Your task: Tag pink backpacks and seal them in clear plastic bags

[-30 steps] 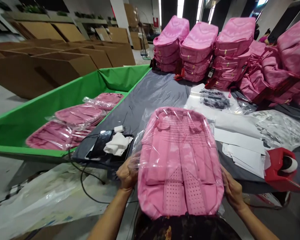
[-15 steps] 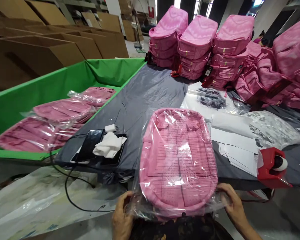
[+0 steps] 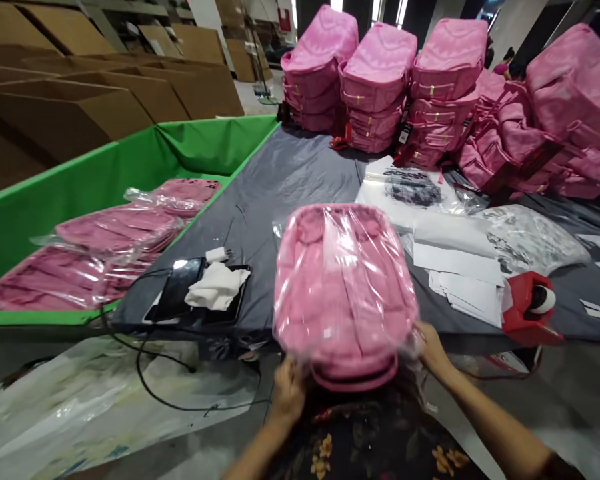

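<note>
A pink backpack (image 3: 343,287) in a clear plastic bag lies at the near edge of the grey table (image 3: 290,180), its bottom end sticking out toward me. My left hand (image 3: 287,393) grips the loose plastic at the bag's near left corner. My right hand (image 3: 429,348) pinches the plastic at the near right corner. The open end of the bag is bunched between both hands against my body.
A green bin (image 3: 85,180) on the left holds bagged pink backpacks (image 3: 115,230). Stacks of unbagged pink backpacks (image 3: 380,80) fill the far table. A phone and white cloth (image 3: 215,287) lie left; paper sheets (image 3: 460,273) and a red tape dispenser (image 3: 527,310) right.
The backpack dropped from tilted up against me to lying flatter on the table. Both hands slid from its sides down to the near corners of the plastic bag.
</note>
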`<state>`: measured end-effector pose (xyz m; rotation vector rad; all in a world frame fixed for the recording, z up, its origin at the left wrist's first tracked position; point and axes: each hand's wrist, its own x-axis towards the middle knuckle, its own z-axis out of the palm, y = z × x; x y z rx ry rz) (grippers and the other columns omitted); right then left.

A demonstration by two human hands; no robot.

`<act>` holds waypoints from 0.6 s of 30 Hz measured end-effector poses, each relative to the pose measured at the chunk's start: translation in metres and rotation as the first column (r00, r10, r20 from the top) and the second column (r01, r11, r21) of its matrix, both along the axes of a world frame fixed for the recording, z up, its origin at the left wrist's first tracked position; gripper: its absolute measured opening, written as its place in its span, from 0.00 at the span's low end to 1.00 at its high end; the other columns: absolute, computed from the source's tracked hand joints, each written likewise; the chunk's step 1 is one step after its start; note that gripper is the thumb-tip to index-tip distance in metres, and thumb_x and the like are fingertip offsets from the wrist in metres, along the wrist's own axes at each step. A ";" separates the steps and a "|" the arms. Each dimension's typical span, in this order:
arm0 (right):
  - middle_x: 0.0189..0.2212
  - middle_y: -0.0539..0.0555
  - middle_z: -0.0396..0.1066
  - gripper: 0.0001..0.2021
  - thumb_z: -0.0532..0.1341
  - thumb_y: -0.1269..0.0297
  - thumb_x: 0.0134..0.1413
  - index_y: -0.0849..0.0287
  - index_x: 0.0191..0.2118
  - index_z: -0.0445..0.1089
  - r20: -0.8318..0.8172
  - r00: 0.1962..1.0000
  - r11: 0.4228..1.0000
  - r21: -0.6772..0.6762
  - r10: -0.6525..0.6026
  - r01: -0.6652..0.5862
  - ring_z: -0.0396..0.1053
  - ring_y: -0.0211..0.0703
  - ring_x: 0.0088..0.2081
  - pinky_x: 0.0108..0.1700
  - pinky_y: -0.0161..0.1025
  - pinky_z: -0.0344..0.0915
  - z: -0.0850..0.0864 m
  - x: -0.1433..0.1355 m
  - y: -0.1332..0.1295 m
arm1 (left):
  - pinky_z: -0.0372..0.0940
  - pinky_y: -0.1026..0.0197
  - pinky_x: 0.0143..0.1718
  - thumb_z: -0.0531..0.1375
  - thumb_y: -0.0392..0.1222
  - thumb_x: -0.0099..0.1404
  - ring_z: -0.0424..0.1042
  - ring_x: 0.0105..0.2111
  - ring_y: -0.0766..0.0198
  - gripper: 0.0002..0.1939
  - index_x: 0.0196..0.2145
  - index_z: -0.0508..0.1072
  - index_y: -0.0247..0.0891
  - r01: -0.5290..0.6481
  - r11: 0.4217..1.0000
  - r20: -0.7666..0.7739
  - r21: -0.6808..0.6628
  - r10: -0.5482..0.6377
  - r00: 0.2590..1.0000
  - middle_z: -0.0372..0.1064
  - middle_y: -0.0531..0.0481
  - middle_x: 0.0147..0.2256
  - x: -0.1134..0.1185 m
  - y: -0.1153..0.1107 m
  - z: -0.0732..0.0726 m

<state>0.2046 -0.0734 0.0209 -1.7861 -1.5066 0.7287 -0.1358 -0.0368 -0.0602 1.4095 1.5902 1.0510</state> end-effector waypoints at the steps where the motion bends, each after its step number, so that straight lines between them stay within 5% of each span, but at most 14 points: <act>1: 0.21 0.54 0.67 0.18 0.52 0.47 0.52 0.52 0.21 0.63 0.020 1.000 0.999 0.037 0.023 -0.023 0.68 0.50 0.26 0.32 0.46 0.68 0.009 0.003 0.025 | 0.72 0.50 0.31 0.53 0.68 0.62 0.71 0.25 0.53 0.27 0.30 0.77 0.43 -0.013 1.000 0.031 0.014 0.012 0.999 0.70 0.45 0.24 0.005 0.021 0.017; 3: 0.23 0.53 0.70 0.12 0.53 0.54 0.49 0.54 0.24 0.66 0.082 0.993 0.993 0.083 0.081 -0.087 0.69 0.48 0.30 0.39 0.44 0.69 0.023 0.016 0.067 | 0.68 0.56 0.29 0.58 0.64 0.59 0.65 0.23 0.60 0.22 0.30 0.74 0.40 -0.068 0.992 0.040 0.104 0.064 0.997 0.65 0.51 0.22 0.004 0.066 0.045; 6: 0.30 0.56 0.73 0.07 0.54 0.60 0.47 0.55 0.28 0.67 0.167 0.968 0.953 0.269 -0.186 0.137 0.70 0.49 0.37 0.44 0.44 0.69 0.028 0.046 0.095 | 0.63 0.62 0.25 0.64 0.56 0.50 0.64 0.25 0.66 0.20 0.33 0.73 0.38 -0.338 0.915 0.144 0.221 0.312 0.939 0.69 0.52 0.29 -0.016 0.114 0.063; 9: 0.37 0.58 0.74 0.10 0.54 0.59 0.52 0.56 0.35 0.69 0.111 0.939 0.901 0.336 -0.327 0.274 0.72 0.49 0.40 0.43 0.43 0.72 0.013 0.063 0.083 | 0.58 0.65 0.19 0.61 0.53 0.51 0.60 0.19 0.70 0.17 0.33 0.68 0.38 -0.554 0.832 0.343 0.020 0.514 0.786 0.67 0.55 0.27 -0.025 0.111 0.054; 11: 0.40 0.59 0.75 0.14 0.56 0.53 0.55 0.57 0.41 0.69 -0.035 0.920 0.882 0.272 -0.391 0.385 0.73 0.48 0.38 0.37 0.42 0.73 -0.005 0.062 0.063 | 0.56 0.65 0.17 0.56 0.53 0.55 0.59 0.16 0.70 0.13 0.29 0.63 0.40 -0.548 0.824 0.430 -0.145 0.551 0.715 0.63 0.57 0.23 -0.012 0.083 0.043; 14: 0.36 0.59 0.75 0.24 0.58 0.39 0.53 0.58 0.40 0.67 -0.296 0.812 0.848 0.010 -0.503 0.530 0.72 0.44 0.28 0.25 0.38 0.68 -0.028 0.051 0.032 | 0.55 0.65 0.16 0.53 0.56 0.62 0.60 0.15 0.68 0.18 0.25 0.62 0.40 -0.206 0.942 0.457 -0.265 0.311 0.833 0.65 0.53 0.21 0.028 0.036 0.031; 16: 0.29 0.58 0.74 0.28 0.56 0.33 0.53 0.58 0.34 0.66 -0.370 0.808 0.888 -0.175 -0.459 0.424 0.71 0.44 0.23 0.20 0.36 0.64 -0.034 0.038 0.016 | 0.63 0.62 0.21 0.56 0.59 0.63 0.69 0.22 0.64 0.20 0.28 0.70 0.38 0.156 0.968 0.409 -0.199 -0.062 0.910 0.73 0.47 0.27 0.056 0.020 0.030; 18: 0.27 0.58 0.73 0.29 0.54 0.32 0.56 0.58 0.32 0.67 -0.320 0.886 0.938 -0.197 -0.336 0.284 0.71 0.45 0.24 0.22 0.38 0.66 -0.033 0.020 0.008 | 0.71 0.58 0.35 0.59 0.59 0.65 0.77 0.37 0.57 0.20 0.35 0.76 0.38 0.341 0.940 0.262 -0.030 -0.322 0.910 0.78 0.42 0.39 0.081 0.020 0.034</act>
